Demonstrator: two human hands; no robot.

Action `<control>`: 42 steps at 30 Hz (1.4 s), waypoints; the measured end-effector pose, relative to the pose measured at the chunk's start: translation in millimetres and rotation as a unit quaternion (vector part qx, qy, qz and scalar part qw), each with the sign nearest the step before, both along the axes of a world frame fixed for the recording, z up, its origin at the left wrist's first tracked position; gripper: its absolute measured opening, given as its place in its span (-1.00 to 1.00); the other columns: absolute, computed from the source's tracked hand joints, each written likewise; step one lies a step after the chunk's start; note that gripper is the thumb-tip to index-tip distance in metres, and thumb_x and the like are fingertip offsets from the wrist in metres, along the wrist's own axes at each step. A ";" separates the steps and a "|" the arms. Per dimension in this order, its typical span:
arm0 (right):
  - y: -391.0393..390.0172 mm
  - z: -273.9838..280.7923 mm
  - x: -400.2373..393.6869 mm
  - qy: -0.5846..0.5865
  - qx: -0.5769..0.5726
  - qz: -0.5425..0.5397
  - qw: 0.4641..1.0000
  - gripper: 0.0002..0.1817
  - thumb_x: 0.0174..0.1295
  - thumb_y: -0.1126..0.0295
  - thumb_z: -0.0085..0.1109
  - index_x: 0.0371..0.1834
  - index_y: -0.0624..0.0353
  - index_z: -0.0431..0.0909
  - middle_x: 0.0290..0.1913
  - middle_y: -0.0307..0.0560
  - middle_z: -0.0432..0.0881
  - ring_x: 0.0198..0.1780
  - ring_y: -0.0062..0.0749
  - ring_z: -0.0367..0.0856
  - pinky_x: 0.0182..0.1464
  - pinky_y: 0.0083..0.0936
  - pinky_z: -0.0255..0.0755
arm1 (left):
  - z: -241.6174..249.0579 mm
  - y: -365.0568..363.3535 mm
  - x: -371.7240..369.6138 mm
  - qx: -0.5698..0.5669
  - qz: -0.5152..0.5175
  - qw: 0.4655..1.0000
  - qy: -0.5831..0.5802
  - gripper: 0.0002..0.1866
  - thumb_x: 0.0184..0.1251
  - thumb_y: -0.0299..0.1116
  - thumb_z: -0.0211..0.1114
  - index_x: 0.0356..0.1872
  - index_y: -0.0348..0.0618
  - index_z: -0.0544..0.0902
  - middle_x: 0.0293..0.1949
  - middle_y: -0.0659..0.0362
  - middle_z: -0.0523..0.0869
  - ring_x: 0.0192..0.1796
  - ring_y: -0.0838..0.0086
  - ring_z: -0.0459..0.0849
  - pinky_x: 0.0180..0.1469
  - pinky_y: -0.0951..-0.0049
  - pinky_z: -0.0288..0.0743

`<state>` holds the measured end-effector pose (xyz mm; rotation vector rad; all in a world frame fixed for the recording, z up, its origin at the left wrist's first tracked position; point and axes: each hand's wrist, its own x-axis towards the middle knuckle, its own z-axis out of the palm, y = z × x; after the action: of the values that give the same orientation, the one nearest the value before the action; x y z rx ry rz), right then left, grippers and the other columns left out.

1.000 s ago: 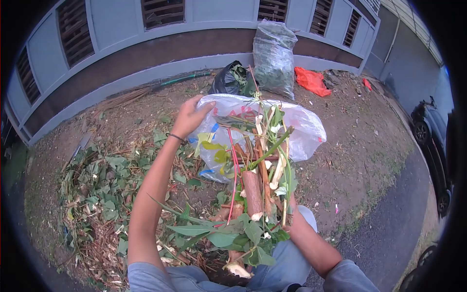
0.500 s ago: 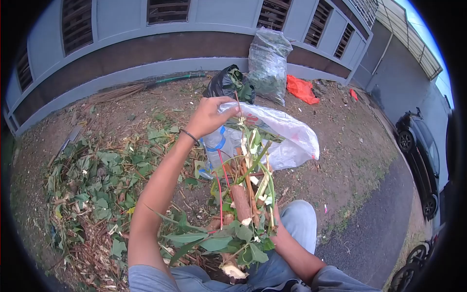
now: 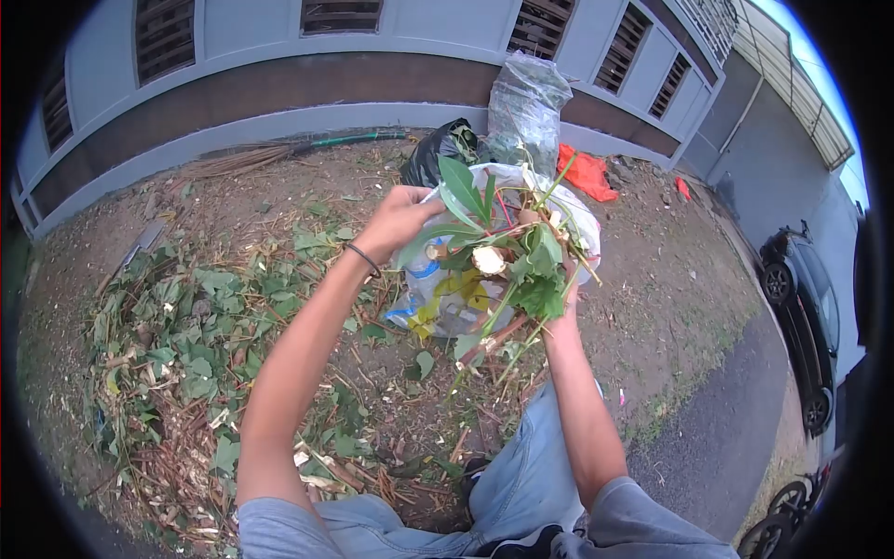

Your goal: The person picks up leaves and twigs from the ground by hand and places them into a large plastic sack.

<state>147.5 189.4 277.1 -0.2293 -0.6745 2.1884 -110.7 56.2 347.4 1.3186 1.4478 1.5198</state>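
Observation:
My left hand (image 3: 400,219) is closed on the near-left rim of a whitish plastic bag (image 3: 589,222). My right hand (image 3: 564,303) is wrapped round a bundle of cut stems and leaves (image 3: 535,270), its fingers mostly hidden behind the greenery. The bundle lies over the bag's mouth and covers much of it. A thick cut stem (image 3: 488,260) shows its pale end toward me, and yellowing leaves (image 3: 463,289) hang lower down. Through the bag's side, clear plastic with blue bands (image 3: 424,270) is visible.
A pile of leaves and chopped stems (image 3: 186,373) spreads on the soil at left. By the wall stand a black bag (image 3: 428,154) and a clear filled sack (image 3: 528,102), with an orange bag (image 3: 587,174) beside them. A broom (image 3: 237,160) lies near the wall. A car (image 3: 801,317) is at right.
My right hand has lifted the stem bundle from near my knees, up and forward to the bag's mouth. My left hand keeps hold of the bag rim, slightly lower and to the right.

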 end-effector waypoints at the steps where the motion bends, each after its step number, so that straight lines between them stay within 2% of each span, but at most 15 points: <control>1: 6.0 4.0 -7.6 -0.007 -0.005 -0.005 1.000 -0.41 0.33 0.07 0.09 0.38 0.06 0.36 0.26 0.08 0.53 0.23 0.00 0.54 0.29 -0.01 0.43 | 7.1 -1.6 2.8 -0.012 -0.016 0.998 -0.058 -0.71 0.42 -0.26 0.24 -0.10 -0.32 0.71 -0.31 0.22 0.75 -0.34 0.63 0.62 -0.26 0.51 0.51; 4: 18.5 12.8 -32.5 -0.040 -0.019 -0.007 0.999 -0.41 0.30 0.16 0.01 0.40 0.08 0.34 0.28 0.12 0.51 0.29 0.05 0.50 0.35 0.04 0.38 | 27.0 -6.8 17.6 -0.023 -0.033 0.996 -0.084 -0.71 0.48 -0.29 0.17 -0.02 -0.32 0.65 -0.33 0.27 0.71 -0.38 0.68 0.58 -0.30 0.55 0.50; 6: 32.8 7.3 -56.4 -0.020 -0.028 0.034 0.999 -0.41 0.28 0.19 -0.06 0.39 0.14 0.35 0.28 0.14 0.52 0.27 0.04 0.51 0.33 0.06 0.39 | 18.0 6.2 28.5 0.110 0.020 0.993 0.048 -0.71 0.50 -0.28 0.15 -0.05 -0.32 0.65 -0.34 0.28 0.69 -0.40 0.67 0.55 -0.29 0.54 0.49; 10: 99.3 -32.8 -112.8 -0.009 -0.044 -0.043 0.998 -0.50 0.40 0.19 -0.15 0.32 0.17 0.42 0.25 0.08 0.55 0.24 -0.02 0.55 0.27 -0.02 0.47 | 28.9 1.1 59.5 0.144 0.059 0.965 0.211 -0.69 0.44 -0.29 0.18 -0.10 -0.40 0.65 -0.42 0.10 0.72 -0.32 0.66 0.57 -0.19 0.44 0.51; 15: 122.0 6.7 -144.6 0.059 -0.017 0.000 0.998 -0.51 0.44 0.16 -0.18 0.31 0.19 0.44 0.24 0.11 0.55 0.22 0.01 0.56 0.27 -0.02 0.47 | 29.7 -21.4 45.0 0.153 0.165 0.915 0.336 -0.43 -0.02 -0.34 0.45 0.08 -0.39 0.58 -0.16 -0.23 0.72 -0.04 -0.06 0.70 0.04 0.12 0.52; 22: 107.3 -25.3 -166.1 0.048 -0.091 -0.014 0.995 -0.46 0.43 0.10 -0.26 0.29 0.21 0.44 0.24 0.14 0.55 0.20 0.06 0.57 0.28 0.04 0.46 | -9.4 -15.4 8.8 0.049 0.301 0.899 0.314 -0.49 -0.12 -0.62 0.26 0.03 -0.38 0.58 -0.25 -0.23 0.72 -0.13 -0.16 0.69 -0.04 0.04 0.54; 26: 85.3 -30.3 -197.9 -0.025 -0.161 -0.063 0.985 -0.42 0.41 0.04 -0.35 0.24 0.16 0.50 0.22 0.11 0.57 0.22 0.11 0.54 0.29 0.21 0.36 | -70.9 -5.9 14.1 0.004 0.312 0.932 0.186 -0.50 -0.12 -0.60 0.24 0.00 -0.39 0.63 -0.38 -0.20 0.73 -0.26 -0.06 0.73 -0.15 0.10 0.58; 29: 78.5 -47.5 -227.7 -0.071 -0.167 -0.117 0.976 -0.38 0.44 -0.02 -0.42 0.21 0.16 0.51 0.21 0.13 0.56 0.23 0.09 0.53 0.31 0.23 0.34 | -110.6 -3.7 -5.5 -0.003 0.284 0.941 -0.185 -0.67 0.22 -0.57 0.19 0.03 -0.35 0.60 -0.19 0.14 0.74 -0.25 0.31 0.72 -0.26 0.45 0.57; 30: 66.1 -46.6 -233.5 -0.054 -0.146 -0.115 0.981 -0.41 0.43 0.02 -0.17 0.39 0.16 0.28 0.21 0.15 0.54 0.24 0.08 0.53 0.27 0.19 0.41 | -118.9 -6.4 -6.6 -0.007 0.286 0.941 -0.183 -0.67 0.22 -0.57 0.19 0.03 -0.35 0.60 -0.19 0.14 0.74 -0.25 0.31 0.72 -0.26 0.45 0.57; 32: 25.4 -20.5 -246.7 -0.181 -0.270 -0.290 0.900 -0.13 0.27 0.12 0.24 0.50 0.14 -0.07 0.27 0.16 0.48 0.26 0.07 0.52 0.20 0.07 0.51 | -138.8 -16.4 -6.0 -0.007 0.236 0.853 -0.465 -0.57 0.25 -0.53 0.16 0.18 -0.33 0.47 -0.09 0.08 0.68 -0.15 0.29 0.70 -0.27 0.43 0.58; 33: 17.6 -28.4 -250.7 -0.302 -0.256 -0.317 0.862 0.15 0.02 0.22 0.52 0.48 0.12 -0.24 0.34 0.18 0.39 0.26 0.11 0.51 0.15 0.00 0.58 | -146.7 -21.1 -8.1 -0.048 0.198 0.840 -0.502 -0.62 0.30 -0.48 0.11 0.14 -0.28 0.41 -0.14 0.08 0.65 -0.20 0.32 0.66 -0.38 0.45 0.51; 36: 23.2 -62.2 -267.4 -0.530 -0.144 -0.279 0.788 0.24 -0.05 0.15 0.57 0.51 0.13 -0.25 0.42 0.19 0.27 0.26 0.18 0.50 0.18 0.04 0.55 | -176.0 -33.7 -19.3 -0.126 0.283 0.880 -0.359 -0.77 0.34 -0.44 0.08 -0.01 -0.22 0.44 -0.22 0.09 0.64 -0.33 0.38 0.62 -0.54 0.53 0.37; 37: 27.6 -72.4 -267.0 -0.591 -0.087 -0.264 0.757 0.33 -0.06 0.10 0.58 0.55 0.12 -0.37 0.44 0.23 0.22 0.28 0.19 0.47 0.20 0.11 0.51 | -184.4 -35.5 -27.9 -0.122 0.276 0.858 -0.416 -0.85 0.35 -0.44 0.08 -0.10 -0.15 0.44 -0.28 0.13 0.62 -0.45 0.46 0.56 -0.68 0.58 0.18; 40: 61.3 -108.9 -272.3 -0.571 -0.074 -0.206 0.792 0.25 -0.03 -0.02 0.54 0.54 0.17 -0.21 0.49 0.25 0.12 0.38 0.14 0.35 0.34 0.01 0.35 | -155.2 -53.3 -39.9 -0.050 0.103 0.776 -0.620 -0.84 0.34 -0.42 0.11 -0.09 -0.14 0.46 -0.28 0.17 0.64 -0.47 0.50 0.58 -0.74 0.60 0.10; 42: 78.0 -116.8 -267.1 -0.566 -0.060 -0.149 0.809 0.15 0.09 -0.15 0.42 0.55 0.17 -0.09 0.54 0.22 0.05 0.44 0.10 0.28 0.42 -0.03 0.26 | -134.8 -58.8 -58.6 -0.042 0.093 0.785 -0.611 -0.77 0.37 -0.35 0.16 -0.01 -0.14 0.49 -0.19 0.16 0.70 -0.42 0.51 0.63 -0.71 0.64 0.15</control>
<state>-119.6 267.4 160.2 -1.6674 -1.0128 1.6075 -169.3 -2.6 212.6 -0.0577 0.7193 1.8138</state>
